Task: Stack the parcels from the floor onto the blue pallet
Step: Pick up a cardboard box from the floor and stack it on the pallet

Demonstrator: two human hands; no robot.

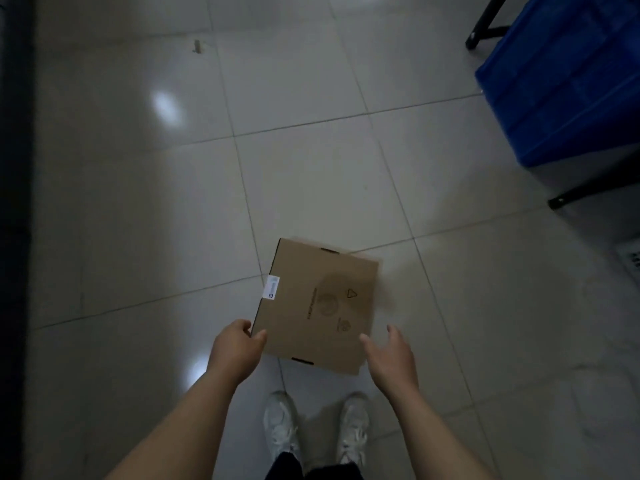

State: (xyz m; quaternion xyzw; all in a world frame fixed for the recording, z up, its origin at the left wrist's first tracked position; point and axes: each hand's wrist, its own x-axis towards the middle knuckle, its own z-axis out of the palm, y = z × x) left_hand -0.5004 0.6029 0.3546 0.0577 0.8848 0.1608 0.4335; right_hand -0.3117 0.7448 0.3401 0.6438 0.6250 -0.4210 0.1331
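at the near edge, two white shoes (281, 424) and dark trouser legs (284, 466) stand on the pale tiled floor (138, 209). just beyond them, the left hand (239, 351) pinches the near-left corner of the flat cardboard parcel (318, 303), thumb on top, fingers curled at its edge. the right hand (393, 358) is spread, fingers apart, at the parcel's near-right corner and holds nothing; whether its thumb touches the cardboard i cannot tell. a white label (272, 292) sits on the parcel's left edge. whether the parcel rests on the tiles i cannot tell. far right, well apart, sits the blue pallet (561, 91), with black frame legs (575, 197) beside it. far left lies a small scrap (197, 46).
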